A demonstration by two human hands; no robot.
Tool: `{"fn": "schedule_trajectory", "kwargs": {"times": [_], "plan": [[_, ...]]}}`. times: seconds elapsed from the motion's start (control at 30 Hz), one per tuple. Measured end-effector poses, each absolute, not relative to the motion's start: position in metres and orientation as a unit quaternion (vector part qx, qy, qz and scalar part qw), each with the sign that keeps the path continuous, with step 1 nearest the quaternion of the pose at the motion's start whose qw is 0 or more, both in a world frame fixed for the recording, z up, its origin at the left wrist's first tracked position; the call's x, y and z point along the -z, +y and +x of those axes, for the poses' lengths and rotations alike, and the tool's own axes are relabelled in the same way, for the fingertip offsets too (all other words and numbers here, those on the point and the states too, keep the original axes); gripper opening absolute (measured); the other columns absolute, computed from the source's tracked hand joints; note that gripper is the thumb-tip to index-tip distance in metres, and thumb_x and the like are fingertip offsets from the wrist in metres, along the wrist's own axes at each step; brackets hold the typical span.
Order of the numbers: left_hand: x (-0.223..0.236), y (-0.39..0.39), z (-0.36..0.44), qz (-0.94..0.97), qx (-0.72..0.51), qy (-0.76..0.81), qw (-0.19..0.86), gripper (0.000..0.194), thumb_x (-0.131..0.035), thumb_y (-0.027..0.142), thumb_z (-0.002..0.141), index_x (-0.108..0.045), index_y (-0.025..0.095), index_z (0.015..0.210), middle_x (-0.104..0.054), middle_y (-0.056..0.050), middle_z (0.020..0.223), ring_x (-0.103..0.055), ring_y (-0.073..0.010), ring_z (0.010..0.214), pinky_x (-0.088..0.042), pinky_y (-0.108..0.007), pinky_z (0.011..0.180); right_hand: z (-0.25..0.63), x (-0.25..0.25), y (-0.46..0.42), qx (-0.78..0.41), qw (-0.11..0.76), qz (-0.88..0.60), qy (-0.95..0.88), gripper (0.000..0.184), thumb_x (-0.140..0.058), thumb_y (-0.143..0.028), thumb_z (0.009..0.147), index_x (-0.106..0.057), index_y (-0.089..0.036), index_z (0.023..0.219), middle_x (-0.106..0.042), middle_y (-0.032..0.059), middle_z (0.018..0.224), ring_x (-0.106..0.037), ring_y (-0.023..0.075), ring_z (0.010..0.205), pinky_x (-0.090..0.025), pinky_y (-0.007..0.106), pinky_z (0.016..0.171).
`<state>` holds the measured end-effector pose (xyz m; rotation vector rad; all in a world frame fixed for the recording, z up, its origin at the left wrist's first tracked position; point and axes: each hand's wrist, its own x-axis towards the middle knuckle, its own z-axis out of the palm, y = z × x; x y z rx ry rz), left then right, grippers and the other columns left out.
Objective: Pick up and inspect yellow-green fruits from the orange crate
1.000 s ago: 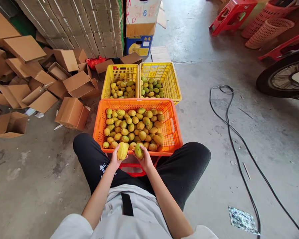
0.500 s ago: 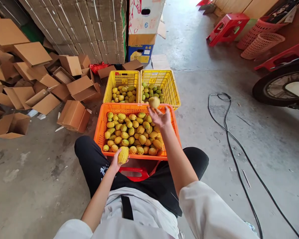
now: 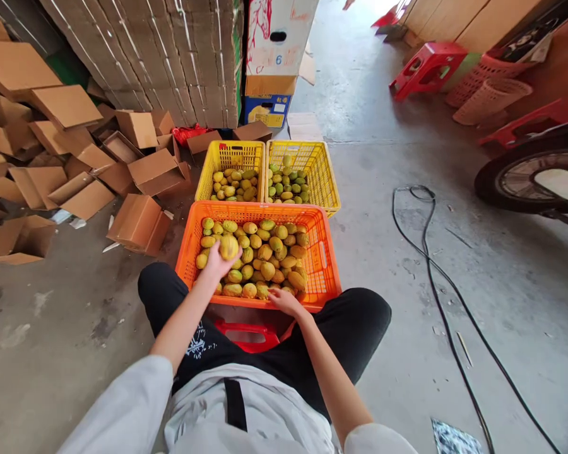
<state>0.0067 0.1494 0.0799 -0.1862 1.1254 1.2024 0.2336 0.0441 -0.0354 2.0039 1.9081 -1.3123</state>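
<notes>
Left hand (image 3: 220, 262): while it is held over the near left part of the orange crate (image 3: 325, 252), a single yellow fruit (image 3: 228, 248) is cradled at its fingers; the digits are part-curled around the fruit, not fully closed.
Yellow fruit: located at the left hand's grip, above the fruit pile (image 3: 267, 252); its outline is slightly blurred.
Right hand (image 3: 286, 301): positioned to the right of the left hand and closer to the body, across the crate's near rim; the fingers are bent toward the nearest fruit — whether any is gripped cannot be told.
Fruit pile: contained in the orange crate, spread below and beyond both hands; green-yellow to orange colours noted.
Left yellow basket (image 3: 205, 178): set beyond the left hand, past the crate's far rim; mostly yellow fruit held inside.
Right yellow basket (image 3: 325, 180): set beyond the right hand, just beside its twin; greener fruit contained, one pale fruit (image 3: 286, 161) seen farther back.
Red plastic piece (image 3: 252, 340): partly seen between the hands and the body, below the crate rim.
Cardboard boxes (image 3: 139, 221): scattered left of the left hand.
Black cable (image 3: 428, 252): laid well right of the right hand — a wheel (image 3: 514, 180) is seen farther right.
</notes>
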Motion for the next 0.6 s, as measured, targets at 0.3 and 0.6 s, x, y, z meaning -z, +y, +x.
{"fn": "schedule_trajectory", "kwargs": {"times": [0.3,0.6], "plan": [[-0.122,0.209,-0.021,0.151,-0.583,0.384,0.701,0.04,-0.042,0.033,0.107,-0.063,0.015,0.136,-0.068,-0.012,0.141,-0.061,-0.0258,0.139,-0.057,-0.041,0.107,0.239,0.05,0.053,0.409,0.102,0.697,0.581,0.035,-0.052,-0.035,0.101,-0.077,-0.021,0.123,-0.079,0.0156,0.125,-0.072,0.0298,0.118,-0.05,0.034,0.088],[0.049,0.11,-0.047,0.232,-0.145,0.783,0.558,0.012,-0.069,0.028,0.086,-0.063,0.019,0.091,-0.078,-0.02,0.108,-0.074,-0.034,0.115,-0.057,-0.042,0.095,0.223,0.035,0.048,0.302,0.108,0.749,0.58,0.041,-0.04,-0.034,0.106,-0.076,-0.016,0.116,-0.079,0.018,0.117,-0.075,0.0281,0.107,-0.048,0.032,0.081]]}}
